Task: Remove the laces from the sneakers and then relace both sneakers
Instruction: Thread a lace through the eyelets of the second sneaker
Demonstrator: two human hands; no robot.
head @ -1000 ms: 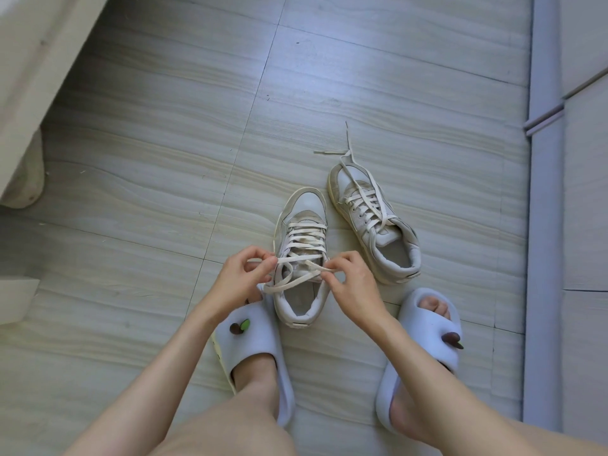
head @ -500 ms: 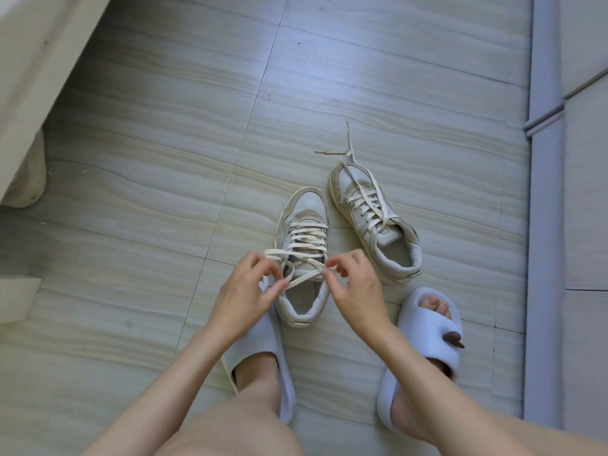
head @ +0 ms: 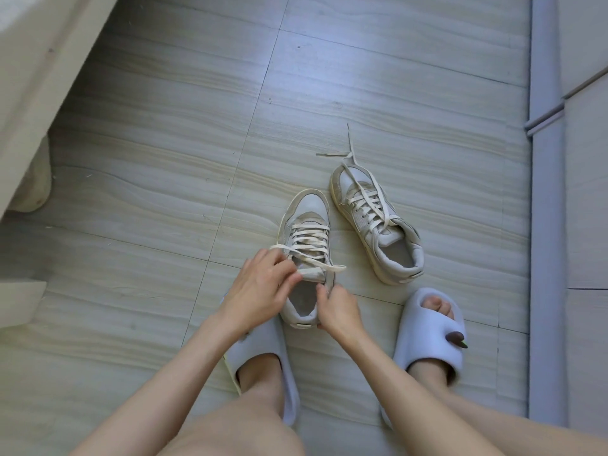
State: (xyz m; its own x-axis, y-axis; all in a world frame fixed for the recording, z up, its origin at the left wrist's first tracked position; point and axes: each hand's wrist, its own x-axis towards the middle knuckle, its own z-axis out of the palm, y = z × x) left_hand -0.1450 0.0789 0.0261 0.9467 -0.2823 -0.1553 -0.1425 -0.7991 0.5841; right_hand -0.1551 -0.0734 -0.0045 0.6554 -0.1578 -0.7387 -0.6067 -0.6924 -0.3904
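Observation:
Two worn white sneakers stand on the tiled floor. The near sneaker (head: 309,218) is laced with a cream lace (head: 307,240); one loose end lies out to the left and another to the right. My left hand (head: 263,287) pinches the lace at the top eyelets over the sneaker's opening. My right hand (head: 337,307) grips the sneaker's right collar edge near the heel. The far sneaker (head: 375,222) sits apart to the right, laced, with its lace ends (head: 345,153) trailing past the toe.
My feet are in pale slippers, the left slipper (head: 263,353) just behind the near sneaker and the right slipper (head: 431,330) below the far one. A bed edge and its leg (head: 36,179) are at the left. A grey cabinet frame (head: 543,192) runs along the right.
My right hand let go of the lace and dropped down to the sneaker's collar. My left hand shifted right over the tongue, still pinching the lace. The right lace end now lies loose.

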